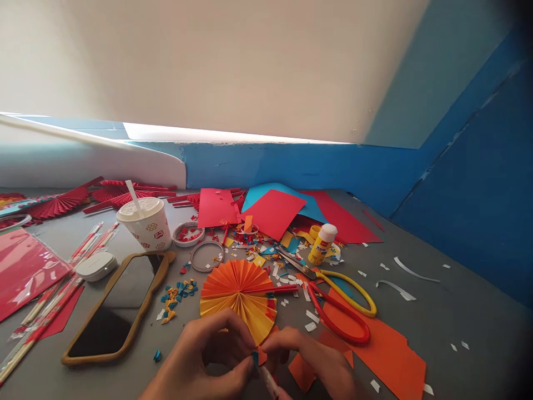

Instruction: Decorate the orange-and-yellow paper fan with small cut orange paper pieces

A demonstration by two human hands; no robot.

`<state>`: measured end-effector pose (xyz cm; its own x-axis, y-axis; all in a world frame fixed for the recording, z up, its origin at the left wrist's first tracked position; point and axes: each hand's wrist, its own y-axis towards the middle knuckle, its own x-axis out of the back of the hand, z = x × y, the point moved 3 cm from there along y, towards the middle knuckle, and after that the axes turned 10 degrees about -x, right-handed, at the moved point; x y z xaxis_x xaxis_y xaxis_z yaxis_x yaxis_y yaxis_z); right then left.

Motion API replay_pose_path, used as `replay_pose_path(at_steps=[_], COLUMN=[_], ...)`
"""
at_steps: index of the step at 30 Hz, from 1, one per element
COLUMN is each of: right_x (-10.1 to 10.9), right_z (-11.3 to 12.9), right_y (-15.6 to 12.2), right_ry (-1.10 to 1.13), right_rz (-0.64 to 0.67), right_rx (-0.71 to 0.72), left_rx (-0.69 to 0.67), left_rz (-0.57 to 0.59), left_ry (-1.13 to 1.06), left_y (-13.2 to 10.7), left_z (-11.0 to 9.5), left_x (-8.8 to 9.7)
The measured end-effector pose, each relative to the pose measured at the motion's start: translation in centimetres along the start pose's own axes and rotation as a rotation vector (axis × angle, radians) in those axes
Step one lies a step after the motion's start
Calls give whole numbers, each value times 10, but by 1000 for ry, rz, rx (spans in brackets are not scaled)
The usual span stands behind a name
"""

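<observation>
My left hand (219, 355) and my right hand (308, 358) meet at the table's front edge, their fingertips pinched together. Between them is a small piece of orange paper (261, 355) with a bit of teal beside it. Just below it, a pale slim thing (270, 383) shows near my right thumb; its kind I cannot make out. Right behind my fingers lies a pleated paper fan (237, 286), orange above and yellow below, with a red stick at its right. Cut orange paper (375, 344) lies by my right hand.
Scissors (333, 291) with yellow and red handles lie beside a glue stick (322, 244). To the left are a phone (125, 305), a lidded cup (145, 225), an oval case (96, 266) and tape rolls (207, 255). Paper sheets (272, 211) and scraps spread behind.
</observation>
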<state>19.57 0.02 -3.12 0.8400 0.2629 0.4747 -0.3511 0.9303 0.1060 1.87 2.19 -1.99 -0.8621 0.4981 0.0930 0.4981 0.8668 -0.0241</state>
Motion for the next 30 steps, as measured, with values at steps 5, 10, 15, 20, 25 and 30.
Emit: replay_pose_path(at_steps=[5, 10, 15, 20, 25, 30], right_x=[-7, -8, -5, 3, 9, 9], right_z=[-10, -11, -5, 7, 11, 8], right_y=[1, 0, 2, 5, 8, 4], right_ry=[-8, -27, -19, 8, 63, 28], right_rz=[29, 13, 17, 15, 5, 40], right_rx=[70, 98, 99, -21, 119, 288], left_rx=[-132, -198, -163, -51, -38, -14], left_rz=[65, 68, 80, 9, 51, 55], left_ry=[220, 322, 293, -69, -360, -365], left_y=[-1, 0, 1, -1, 4, 5], left_z=[-2, -1, -6, 2, 10, 10], left_x=[0, 2, 1, 0, 0, 2])
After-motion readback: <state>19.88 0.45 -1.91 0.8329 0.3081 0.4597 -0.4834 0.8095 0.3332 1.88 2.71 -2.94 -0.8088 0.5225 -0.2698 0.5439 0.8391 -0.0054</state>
